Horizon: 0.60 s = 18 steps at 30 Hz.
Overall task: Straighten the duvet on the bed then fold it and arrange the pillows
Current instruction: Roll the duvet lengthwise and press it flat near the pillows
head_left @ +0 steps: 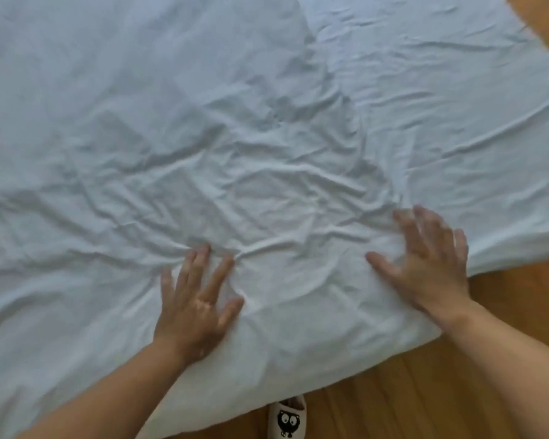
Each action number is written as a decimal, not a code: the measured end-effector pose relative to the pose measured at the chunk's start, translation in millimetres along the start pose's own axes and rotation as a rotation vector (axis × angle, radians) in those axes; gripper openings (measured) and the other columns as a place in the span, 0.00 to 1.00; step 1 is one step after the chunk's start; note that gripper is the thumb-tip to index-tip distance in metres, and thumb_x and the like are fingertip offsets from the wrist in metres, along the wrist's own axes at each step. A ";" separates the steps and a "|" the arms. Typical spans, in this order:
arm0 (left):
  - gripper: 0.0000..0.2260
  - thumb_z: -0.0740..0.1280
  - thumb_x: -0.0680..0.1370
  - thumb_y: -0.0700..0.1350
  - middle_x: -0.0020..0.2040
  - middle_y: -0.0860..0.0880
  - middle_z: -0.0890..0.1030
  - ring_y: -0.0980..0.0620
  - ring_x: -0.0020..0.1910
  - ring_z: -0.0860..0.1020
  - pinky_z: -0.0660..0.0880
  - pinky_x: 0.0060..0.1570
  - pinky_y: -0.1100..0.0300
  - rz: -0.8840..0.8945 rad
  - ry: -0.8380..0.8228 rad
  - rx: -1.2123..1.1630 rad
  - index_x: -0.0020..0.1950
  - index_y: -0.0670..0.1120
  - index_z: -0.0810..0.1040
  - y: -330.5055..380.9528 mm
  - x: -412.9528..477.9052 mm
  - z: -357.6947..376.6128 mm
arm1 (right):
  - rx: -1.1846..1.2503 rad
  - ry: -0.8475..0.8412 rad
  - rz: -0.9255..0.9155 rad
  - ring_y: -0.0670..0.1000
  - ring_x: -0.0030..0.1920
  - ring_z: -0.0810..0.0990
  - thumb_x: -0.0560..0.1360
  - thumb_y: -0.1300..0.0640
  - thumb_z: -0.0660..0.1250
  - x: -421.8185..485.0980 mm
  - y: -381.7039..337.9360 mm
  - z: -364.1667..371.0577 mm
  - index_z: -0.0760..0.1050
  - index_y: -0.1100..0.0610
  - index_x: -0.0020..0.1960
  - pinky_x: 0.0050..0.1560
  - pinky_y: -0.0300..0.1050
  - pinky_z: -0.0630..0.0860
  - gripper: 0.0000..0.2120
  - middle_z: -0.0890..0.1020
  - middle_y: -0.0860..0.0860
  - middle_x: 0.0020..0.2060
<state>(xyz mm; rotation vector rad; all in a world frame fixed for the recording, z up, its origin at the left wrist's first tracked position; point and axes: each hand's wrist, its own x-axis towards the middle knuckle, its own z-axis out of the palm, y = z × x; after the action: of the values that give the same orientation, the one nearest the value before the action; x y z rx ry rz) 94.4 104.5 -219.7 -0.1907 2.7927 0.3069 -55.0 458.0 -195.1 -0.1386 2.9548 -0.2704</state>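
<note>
White duvet point(235, 137) — creased — over wooden floor point(425, 391)

Bare forearms point(118, 388), white slipper point(293, 405), black cartoon face point(287, 421)

One white duvet point(203, 122). Two bare hands on it: one left hand point(197, 302), one right hand point(431, 264). One white slipper point(287, 419) with a cartoon face. One wooden floor point(457, 384).

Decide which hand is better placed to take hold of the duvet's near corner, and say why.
Probably the right hand: it lies flat on the duvet just beside the near corner, while the left hand presses creases farther from it.
</note>
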 end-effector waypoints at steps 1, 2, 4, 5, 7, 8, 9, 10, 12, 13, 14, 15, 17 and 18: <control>0.33 0.49 0.77 0.69 0.83 0.47 0.50 0.45 0.82 0.49 0.50 0.75 0.33 0.040 0.023 -0.010 0.81 0.60 0.54 15.2 18.1 -9.6 | 0.049 -0.067 0.115 0.60 0.73 0.65 0.69 0.26 0.65 16.7 3.8 -8.9 0.59 0.47 0.77 0.71 0.63 0.61 0.44 0.66 0.55 0.74; 0.33 0.47 0.77 0.70 0.83 0.49 0.45 0.45 0.82 0.44 0.46 0.76 0.33 0.075 0.021 -0.007 0.81 0.62 0.49 34.0 36.3 -17.1 | 0.122 -0.158 0.199 0.61 0.71 0.67 0.67 0.25 0.67 28.7 8.3 -12.7 0.58 0.49 0.77 0.69 0.62 0.65 0.47 0.68 0.56 0.72; 0.34 0.43 0.76 0.72 0.82 0.51 0.35 0.44 0.80 0.35 0.40 0.75 0.32 0.066 -0.042 0.039 0.80 0.64 0.39 73.8 67.0 -19.9 | 0.245 -0.265 0.255 0.61 0.63 0.74 0.65 0.25 0.69 35.1 11.7 -8.6 0.65 0.52 0.71 0.58 0.55 0.72 0.45 0.76 0.56 0.63; 0.34 0.42 0.76 0.73 0.81 0.50 0.32 0.42 0.79 0.31 0.37 0.74 0.30 0.035 -0.093 0.069 0.79 0.64 0.34 89.4 76.9 -15.8 | 0.303 -0.267 0.264 0.61 0.59 0.77 0.65 0.26 0.70 31.9 10.8 -6.1 0.68 0.53 0.68 0.54 0.53 0.73 0.42 0.79 0.55 0.59; 0.35 0.41 0.76 0.74 0.79 0.48 0.27 0.40 0.77 0.27 0.33 0.71 0.29 -0.015 -0.157 0.128 0.78 0.63 0.29 102.7 83.9 -2.9 | 0.407 -0.263 0.281 0.58 0.55 0.78 0.64 0.28 0.73 20.2 11.7 -1.6 0.71 0.52 0.65 0.51 0.52 0.73 0.39 0.80 0.51 0.55; 0.35 0.40 0.77 0.74 0.79 0.47 0.26 0.39 0.77 0.26 0.32 0.71 0.29 -0.020 -0.161 0.149 0.77 0.63 0.28 101.6 83.8 3.9 | 0.440 -0.279 0.281 0.56 0.54 0.78 0.64 0.30 0.75 14.2 16.8 0.2 0.73 0.51 0.63 0.51 0.52 0.74 0.36 0.80 0.48 0.54; 0.35 0.40 0.77 0.74 0.79 0.47 0.26 0.40 0.76 0.26 0.32 0.71 0.29 -0.013 -0.158 0.157 0.77 0.63 0.28 98.0 81.5 8.3 | 0.460 -0.310 0.281 0.54 0.53 0.79 0.64 0.31 0.76 7.6 22.9 1.7 0.75 0.50 0.60 0.51 0.51 0.74 0.33 0.80 0.47 0.52; 0.35 0.40 0.77 0.74 0.79 0.47 0.26 0.41 0.76 0.25 0.31 0.71 0.30 0.002 -0.156 0.153 0.77 0.63 0.28 92.8 77.5 10.4 | 0.472 -0.342 0.291 0.53 0.51 0.80 0.63 0.33 0.77 2.3 28.2 2.0 0.77 0.49 0.57 0.50 0.51 0.75 0.30 0.82 0.45 0.50; 0.35 0.41 0.77 0.74 0.79 0.48 0.26 0.43 0.76 0.24 0.31 0.73 0.33 0.038 -0.170 0.140 0.77 0.63 0.28 85.6 70.8 8.5 | 0.514 -0.380 0.324 0.51 0.48 0.82 0.62 0.37 0.80 -0.6 35.1 -2.1 0.81 0.47 0.51 0.49 0.51 0.77 0.23 0.84 0.44 0.46; 0.35 0.41 0.77 0.73 0.79 0.49 0.27 0.44 0.76 0.24 0.31 0.73 0.34 0.051 -0.183 0.136 0.77 0.63 0.28 83.4 67.7 6.2 | 0.540 -0.401 0.327 0.51 0.48 0.82 0.62 0.38 0.80 0.4 35.3 -4.1 0.81 0.48 0.49 0.49 0.51 0.78 0.22 0.84 0.44 0.45; 0.34 0.40 0.77 0.73 0.79 0.49 0.27 0.44 0.76 0.24 0.32 0.74 0.35 0.062 -0.200 0.134 0.77 0.63 0.28 81.4 63.5 3.6 | 0.561 -0.433 0.327 0.51 0.48 0.83 0.61 0.40 0.81 0.2 33.8 -6.9 0.82 0.48 0.49 0.50 0.51 0.79 0.21 0.84 0.44 0.45; 0.34 0.40 0.78 0.72 0.79 0.49 0.27 0.45 0.77 0.25 0.33 0.74 0.36 0.071 -0.215 0.131 0.77 0.63 0.29 79.0 58.8 1.6 | 0.589 -0.467 0.327 0.50 0.48 0.83 0.61 0.42 0.82 -1.0 31.2 -10.4 0.82 0.49 0.48 0.49 0.50 0.79 0.20 0.84 0.44 0.45; 0.33 0.40 0.79 0.72 0.79 0.50 0.26 0.46 0.77 0.25 0.32 0.75 0.38 0.087 -0.243 0.125 0.78 0.62 0.29 72.3 47.6 -0.9 | 0.627 -0.531 0.302 0.47 0.48 0.82 0.63 0.48 0.83 -7.4 24.8 -22.1 0.81 0.48 0.49 0.45 0.45 0.78 0.18 0.84 0.44 0.47; 0.33 0.41 0.79 0.71 0.78 0.51 0.26 0.47 0.77 0.25 0.32 0.75 0.38 0.097 -0.261 0.117 0.78 0.62 0.29 68.0 40.9 -2.3 | 0.625 -0.546 0.275 0.47 0.49 0.82 0.64 0.50 0.83 -12.0 22.2 -27.0 0.80 0.48 0.51 0.45 0.45 0.77 0.19 0.84 0.43 0.48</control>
<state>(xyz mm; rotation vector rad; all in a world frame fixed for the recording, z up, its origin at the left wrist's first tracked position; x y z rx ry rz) 44.0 165.9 -218.3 0.0119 2.5547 0.1754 -49.7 485.7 -171.2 0.2357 2.1952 -0.9218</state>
